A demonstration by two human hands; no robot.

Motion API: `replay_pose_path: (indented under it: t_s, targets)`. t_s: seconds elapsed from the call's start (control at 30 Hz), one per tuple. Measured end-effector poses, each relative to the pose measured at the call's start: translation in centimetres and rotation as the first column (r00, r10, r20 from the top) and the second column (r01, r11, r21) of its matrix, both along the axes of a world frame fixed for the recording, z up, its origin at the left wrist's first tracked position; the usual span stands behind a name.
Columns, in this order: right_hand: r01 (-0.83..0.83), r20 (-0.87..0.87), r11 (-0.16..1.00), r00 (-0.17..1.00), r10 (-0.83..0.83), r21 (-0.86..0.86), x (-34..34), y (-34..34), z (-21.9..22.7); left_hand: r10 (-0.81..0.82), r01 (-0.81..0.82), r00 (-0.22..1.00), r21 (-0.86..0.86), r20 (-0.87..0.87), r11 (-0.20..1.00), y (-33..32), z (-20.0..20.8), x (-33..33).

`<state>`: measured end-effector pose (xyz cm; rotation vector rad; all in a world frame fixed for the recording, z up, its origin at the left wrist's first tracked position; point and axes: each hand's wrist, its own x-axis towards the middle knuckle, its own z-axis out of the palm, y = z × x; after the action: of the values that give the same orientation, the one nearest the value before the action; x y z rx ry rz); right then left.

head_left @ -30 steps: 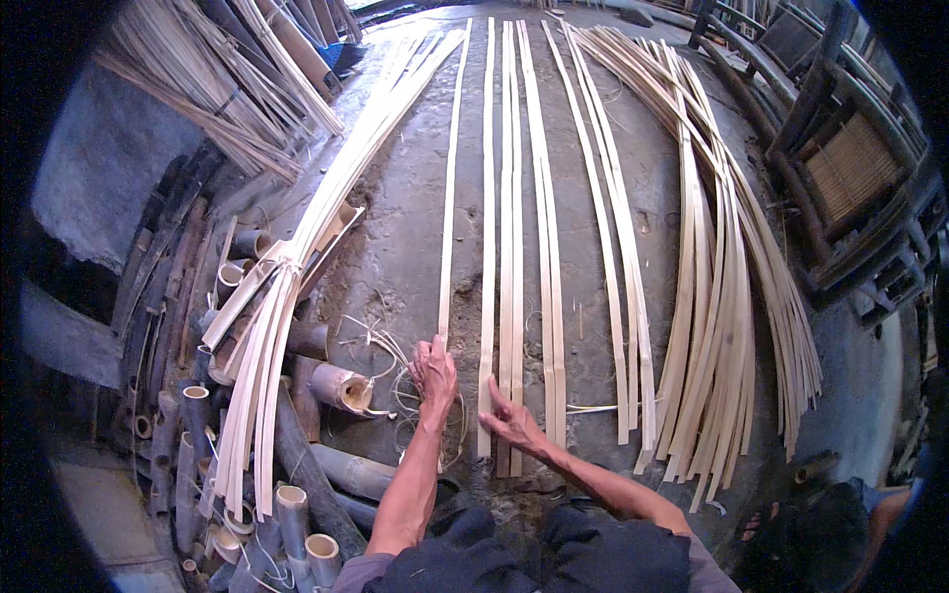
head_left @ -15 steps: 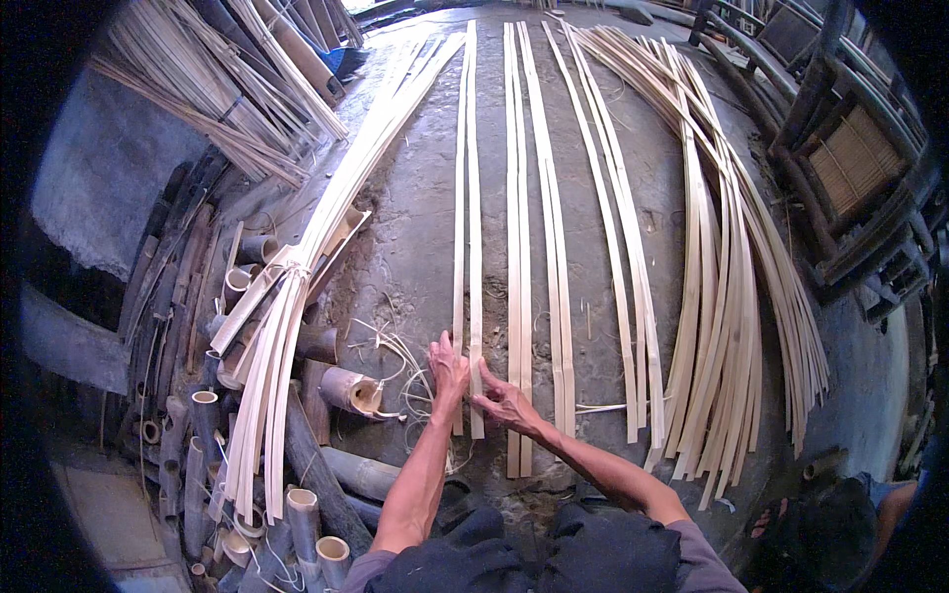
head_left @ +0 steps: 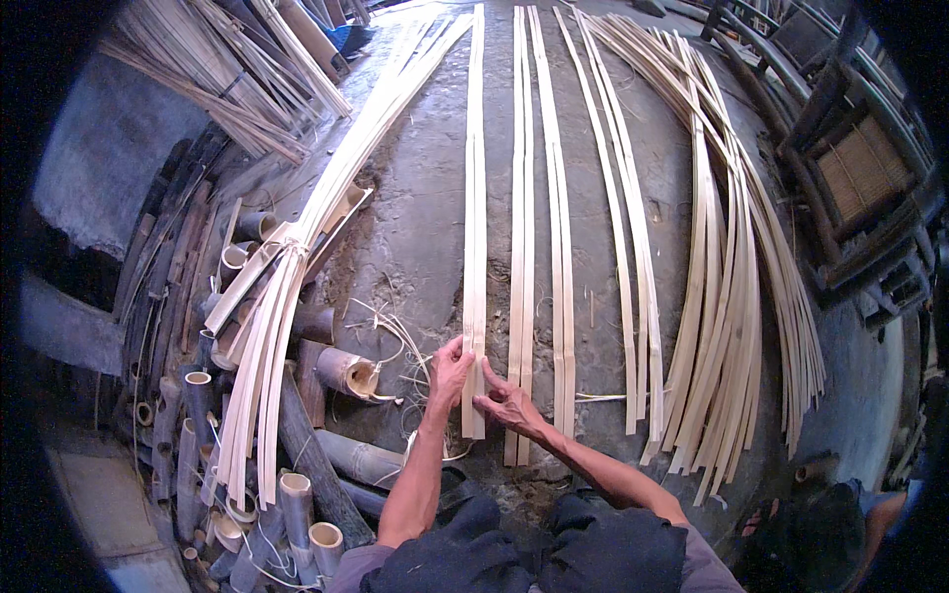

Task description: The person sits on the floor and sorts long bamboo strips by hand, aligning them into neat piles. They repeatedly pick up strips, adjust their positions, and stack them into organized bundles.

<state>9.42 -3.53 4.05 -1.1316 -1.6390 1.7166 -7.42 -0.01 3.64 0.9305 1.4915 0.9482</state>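
Two long pale bamboo strips lie side by side on the floor, their edges touching, and run away from me. At their near end, my left hand is closed on the left edge of the pair. My right hand pinches the right edge from the other side, thumb and fingers bent. Just right of the pair is another pair of bamboo strips. Beyond it come a further pair and a few more slats, all roughly parallel. Some fingertips are hidden under the strips.
To the left, a tied bundle of strips rests over cut bamboo tubes. A loose heap of strips spreads on the right, near a dark bamboo chair. Part of another person shows at the lower right.
The left strip of my pair has moved right, closing the gap to the other strip. My left hand has moved slightly right with it; the right hand has hardly shifted.
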Motion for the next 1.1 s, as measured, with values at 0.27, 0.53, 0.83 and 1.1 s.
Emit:
replay_pose_path:
  t_s: [0.27, 0.53, 0.83, 1.1]
  targets:
    - [0.048, 0.131, 0.988, 0.989, -0.067, 0.148, 2.3, 0.3, -1.7, 0.059, -0.057, 0.998, 0.143, -0.005, 0.988, -0.1, -2.0, -0.1]
    - [0.164, 0.658, 0.769, 0.428, -0.620, 0.618, 18.3, 1.3, 3.2, 0.253, 0.013, 0.585, 0.321, -0.771, 0.947, -1.1, 0.5, 1.9]
    - [0.221, 0.663, 0.781, 0.426, -0.616, 0.584, 20.6, -0.1, 3.1, -0.109, 0.619, 0.500, 0.266, -0.859, 0.739, 0.2, -0.2, 14.9]
    - [0.520, 0.476, 0.714, 0.533, -0.700, 0.469, 18.6, -1.7, 6.3, -0.259, 0.745, 0.292, 0.049, -0.920, 0.665, 0.8, -2.9, 15.4]
